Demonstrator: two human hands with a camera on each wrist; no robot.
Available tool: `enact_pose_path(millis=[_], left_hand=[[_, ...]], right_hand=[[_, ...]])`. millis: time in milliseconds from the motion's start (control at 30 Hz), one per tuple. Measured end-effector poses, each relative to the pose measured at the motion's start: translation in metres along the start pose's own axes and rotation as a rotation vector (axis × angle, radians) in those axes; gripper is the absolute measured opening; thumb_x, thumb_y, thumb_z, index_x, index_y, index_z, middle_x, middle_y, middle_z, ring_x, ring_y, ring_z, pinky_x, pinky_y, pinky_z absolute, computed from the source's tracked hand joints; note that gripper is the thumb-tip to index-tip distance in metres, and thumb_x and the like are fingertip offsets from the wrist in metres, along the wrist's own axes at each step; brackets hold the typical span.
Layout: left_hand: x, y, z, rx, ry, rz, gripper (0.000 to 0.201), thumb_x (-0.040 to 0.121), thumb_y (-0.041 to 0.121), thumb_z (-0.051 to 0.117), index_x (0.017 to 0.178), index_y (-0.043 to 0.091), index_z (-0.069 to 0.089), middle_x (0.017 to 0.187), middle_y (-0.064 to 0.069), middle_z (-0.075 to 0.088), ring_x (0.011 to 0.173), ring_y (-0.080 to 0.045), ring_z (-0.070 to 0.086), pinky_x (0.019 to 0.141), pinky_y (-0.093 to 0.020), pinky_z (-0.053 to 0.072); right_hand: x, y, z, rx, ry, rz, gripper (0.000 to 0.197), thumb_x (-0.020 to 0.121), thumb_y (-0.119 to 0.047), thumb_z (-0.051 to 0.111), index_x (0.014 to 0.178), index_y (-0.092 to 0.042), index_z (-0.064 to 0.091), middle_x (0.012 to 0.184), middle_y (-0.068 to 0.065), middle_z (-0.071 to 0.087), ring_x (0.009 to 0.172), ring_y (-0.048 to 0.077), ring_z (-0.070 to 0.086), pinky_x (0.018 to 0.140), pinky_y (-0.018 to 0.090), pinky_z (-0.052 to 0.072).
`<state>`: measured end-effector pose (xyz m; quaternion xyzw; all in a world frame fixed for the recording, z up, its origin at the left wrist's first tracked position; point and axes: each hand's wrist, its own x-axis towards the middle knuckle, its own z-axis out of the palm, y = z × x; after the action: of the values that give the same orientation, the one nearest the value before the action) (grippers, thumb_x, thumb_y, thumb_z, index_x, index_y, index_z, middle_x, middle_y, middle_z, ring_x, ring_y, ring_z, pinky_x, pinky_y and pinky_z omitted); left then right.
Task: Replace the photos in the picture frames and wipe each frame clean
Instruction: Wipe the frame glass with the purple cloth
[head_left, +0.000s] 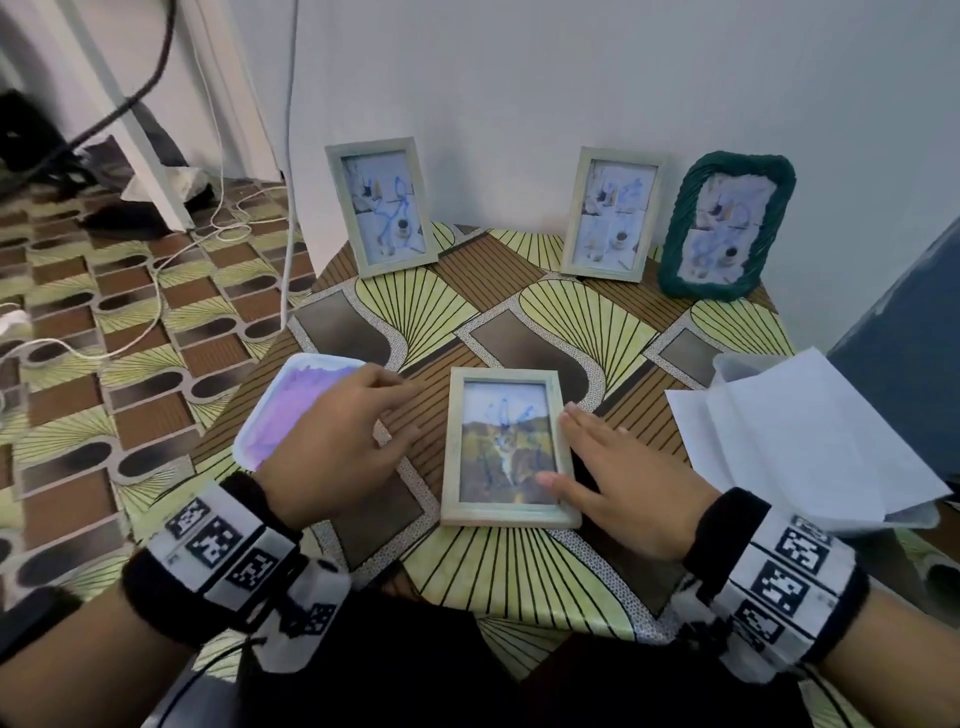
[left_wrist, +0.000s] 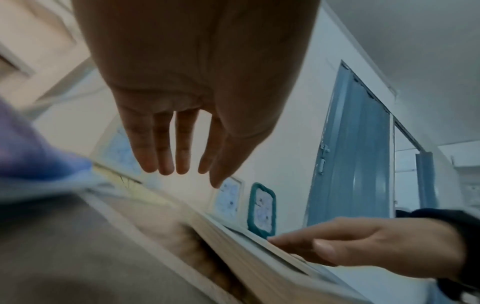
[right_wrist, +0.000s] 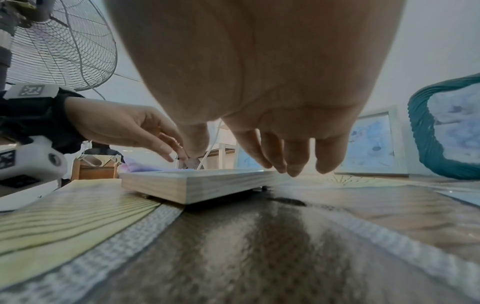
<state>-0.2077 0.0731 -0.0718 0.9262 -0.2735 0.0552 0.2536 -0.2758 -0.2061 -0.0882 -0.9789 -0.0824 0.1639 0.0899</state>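
Here, near the table's (head_left: 519, 587) left edge, a white tray (head_left: 249, 436) holding a purple cloth (head_left: 304, 402) lies flat, and the left hand (head_left: 337, 447) hovers just beside and partly over it, fingers straight and loosely spread, holding nothing; the left wrist view shows its palm (left_wrist: 197, 82) clear of the surface with the fingertips (left_wrist: 166, 162) pointing toward the far edge. In the middle of the near half lies the pale wooden frame (head_left: 506, 512), face up, with a brownish landscape photo (head_left: 506, 457) under its glass and some blue scribble near the top. The right hand (head_left: 618, 483) rests flat against this frame's right side, thumb on the lower right rim and fingers extended along the edge, gripping nothing; in the right wrist view the frame (right_wrist: 192, 185) sits slightly raised off the cloth-patterned top. Along the far edge stand three more frames leaning at the wall: a pale wooden one (head_left: 382, 208) at the far left, a second pale one (head_left: 610, 215) right of centre, and a dark green woven frame (head_left: 727, 226) just beside it at the far right corner, each showing a bluish picture. Near the right edge lies a clear tray (head_left: 727, 364) with white paper sheets (head_left: 810, 441) on it.
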Motion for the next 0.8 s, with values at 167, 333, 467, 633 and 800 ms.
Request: enact_pose_path(millis=[167,333,467,633,800], left_hand=[[-0.005,-0.039,-0.027,0.312,-0.24,-0.047,0.058,0.091,0.039,0.061,0.137,0.005,0.049,0.146,-0.01,0.046,0.136,-0.023,0.039,0.11,-0.024,0.025],[-0.021,-0.073,-0.031,0.311,-0.502,-0.142,0.087,0.092,0.062,0.042,0.156,0.021,0.0,0.161,0.006,-0.009,0.149,-0.01,-0.01,0.122,-0.026,0.003],[-0.024,-0.081,-0.032,0.194,-0.432,-0.116,0.076,0.095,0.05,0.05,0.156,0.024,0.011,0.16,0.01,0.002,0.15,-0.008,0.003,0.116,-0.015,0.008],[-0.018,-0.084,-0.035,0.208,-0.298,-0.159,0.051,0.093,0.02,0.055,0.143,0.023,0.044,0.112,-0.011,0.064,0.093,-0.033,0.06,0.074,-0.027,0.039],[-0.018,-0.084,-0.032,0.215,-0.276,-0.113,0.051,0.095,0.012,0.05,0.144,0.024,0.045,0.122,-0.01,0.064,0.101,-0.031,0.06,0.077,-0.022,0.034]], right_hand=[[0.003,0.0,-0.003,-0.078,-0.042,-0.046,0.106,0.075,-0.087,0.007,0.154,-0.02,-0.014,0.16,-0.004,-0.019,0.148,0.006,-0.01,0.122,0.033,0.005],[0.005,-0.001,-0.001,-0.129,-0.063,-0.063,0.121,0.065,-0.098,0.008,0.151,-0.019,-0.022,0.156,-0.005,-0.028,0.145,0.003,-0.017,0.117,0.027,-0.004],[0.004,-0.001,-0.004,-0.111,-0.073,-0.061,0.123,0.063,-0.098,0.013,0.153,-0.019,-0.019,0.158,-0.006,-0.026,0.146,0.002,-0.013,0.118,0.024,0.0],[0.005,-0.004,-0.007,-0.126,-0.069,-0.056,0.122,0.066,-0.096,0.018,0.153,-0.018,-0.017,0.159,-0.006,-0.024,0.147,0.001,-0.009,0.116,0.022,0.002],[0.005,-0.003,-0.005,-0.137,-0.037,-0.061,0.123,0.065,-0.096,0.016,0.154,-0.019,-0.016,0.159,-0.005,-0.022,0.147,0.002,-0.002,0.109,0.018,0.003]])
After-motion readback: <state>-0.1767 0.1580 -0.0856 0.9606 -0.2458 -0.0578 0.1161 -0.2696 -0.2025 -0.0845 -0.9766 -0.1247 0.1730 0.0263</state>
